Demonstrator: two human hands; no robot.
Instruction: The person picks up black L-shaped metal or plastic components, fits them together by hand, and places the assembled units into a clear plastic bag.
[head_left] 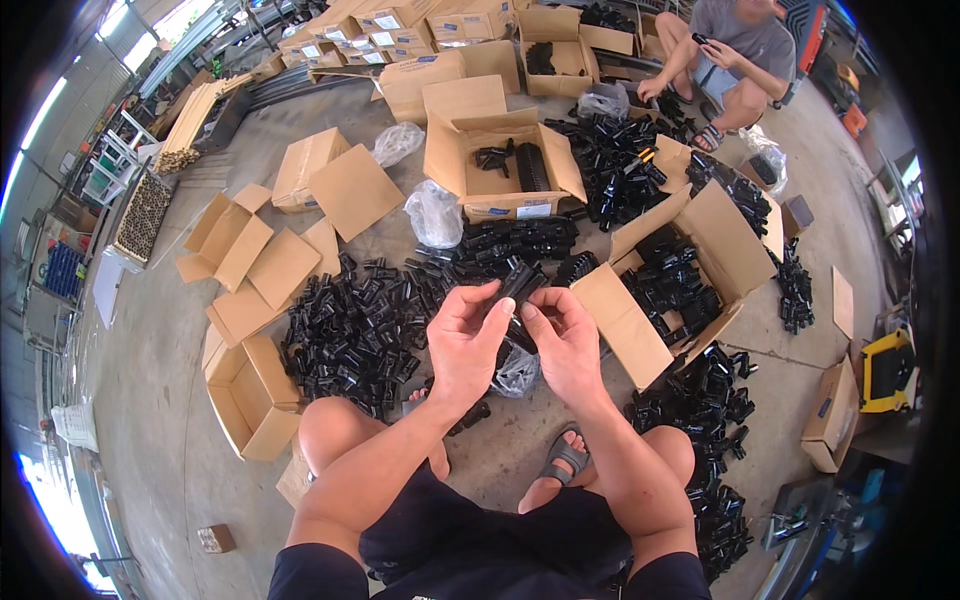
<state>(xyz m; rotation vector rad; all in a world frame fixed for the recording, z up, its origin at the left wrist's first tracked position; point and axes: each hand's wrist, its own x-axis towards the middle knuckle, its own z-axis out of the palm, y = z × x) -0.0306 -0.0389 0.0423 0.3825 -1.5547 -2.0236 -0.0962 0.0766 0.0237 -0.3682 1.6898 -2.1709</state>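
Observation:
Both my hands are raised over the floor between my knees, closed on one black plastic fitting. My left hand grips it from the left, with the thumb laid along its near side. Fingers and thumb of my right hand pinch its right side. Its lower part is hidden behind my thumbs. A big heap of similar black parts lies to the left of my hands. To the right, an open cardboard box holds more of them.
Beyond my hands stands an open box with a few black parts inside. Empty cartons and loose flaps lie at left. Another person squats at far right, holding a small dark part. Stacked cartons line the back.

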